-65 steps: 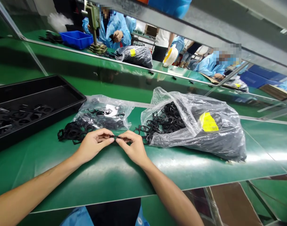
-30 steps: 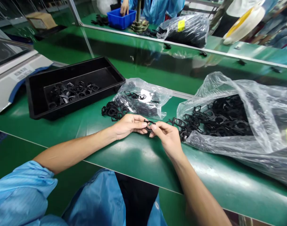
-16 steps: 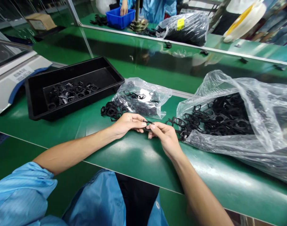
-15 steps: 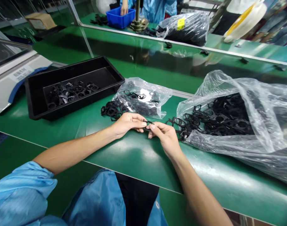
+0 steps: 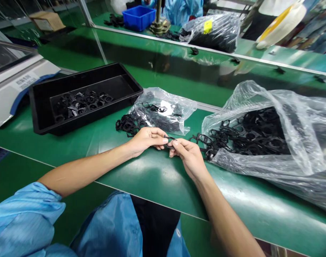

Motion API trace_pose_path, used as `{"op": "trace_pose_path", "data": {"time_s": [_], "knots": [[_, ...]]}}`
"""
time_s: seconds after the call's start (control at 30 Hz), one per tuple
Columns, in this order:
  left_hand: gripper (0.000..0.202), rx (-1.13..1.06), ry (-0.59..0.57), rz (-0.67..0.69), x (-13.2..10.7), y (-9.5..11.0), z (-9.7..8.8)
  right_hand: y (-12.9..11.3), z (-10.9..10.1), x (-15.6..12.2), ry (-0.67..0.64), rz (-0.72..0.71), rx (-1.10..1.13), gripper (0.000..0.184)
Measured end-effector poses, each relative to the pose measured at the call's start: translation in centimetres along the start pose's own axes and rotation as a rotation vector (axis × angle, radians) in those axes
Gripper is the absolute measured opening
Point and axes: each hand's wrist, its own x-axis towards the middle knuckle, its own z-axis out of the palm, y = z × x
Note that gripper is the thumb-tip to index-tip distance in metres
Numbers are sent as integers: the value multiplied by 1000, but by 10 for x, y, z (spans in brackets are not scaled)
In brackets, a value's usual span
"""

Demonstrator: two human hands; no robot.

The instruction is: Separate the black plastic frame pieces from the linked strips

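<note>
In the head view, a small, thin, dark-black part (image 5: 170, 138) was pinched between the left hand (image 5: 147, 141) and the right hand (image 5: 187, 151), over the green table (image 5: 152, 178), nearer than the small clear bag (image 5: 189, 107). It lay lengthwise left to right, its right end slightly nearer.

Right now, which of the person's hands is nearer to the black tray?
Left. The left hand is to the right of the black tray, nearer the person; the right hand is farther right.
</note>
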Motion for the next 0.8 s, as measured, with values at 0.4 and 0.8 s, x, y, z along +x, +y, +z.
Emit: {"op": "trace_pose_path", "data": {"time_s": [0.4, 0.8], "knots": [[39, -2, -49, -13, 2, -2, -4, 2, -2, -3, 76, -150, -249, 45], [42, -42, -125, -75, 3, -1, -5, -1, -1, -3, 120, -168, -265, 38]]}}
